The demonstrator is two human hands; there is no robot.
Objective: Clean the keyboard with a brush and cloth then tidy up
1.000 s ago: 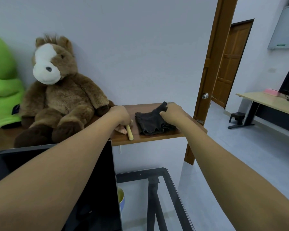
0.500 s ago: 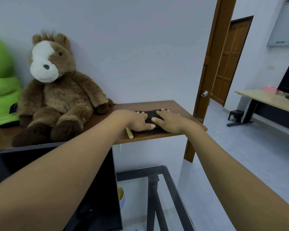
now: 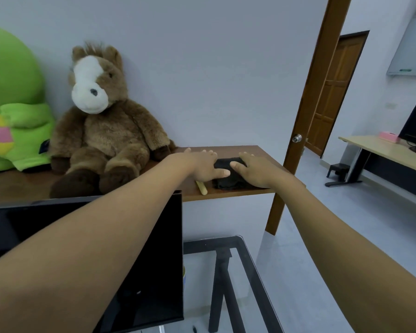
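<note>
Pressing flat on the dark folded cloth (image 3: pixel 228 181) near the right front corner of the shelf (image 3: pixel 262 152): left hand (image 3: pixel 203 165) and right hand (image 3: pixel 255 170), both spread, palms down. Brush (image 3: pixel 201 187) handle lying at the front edge, just left of the cloth, partly under the left hand.

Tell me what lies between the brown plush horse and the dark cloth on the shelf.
In the head view, the left hand and the pale brush handle beneath it lie between the horse and the cloth; otherwise the shelf is bare wood.
</note>
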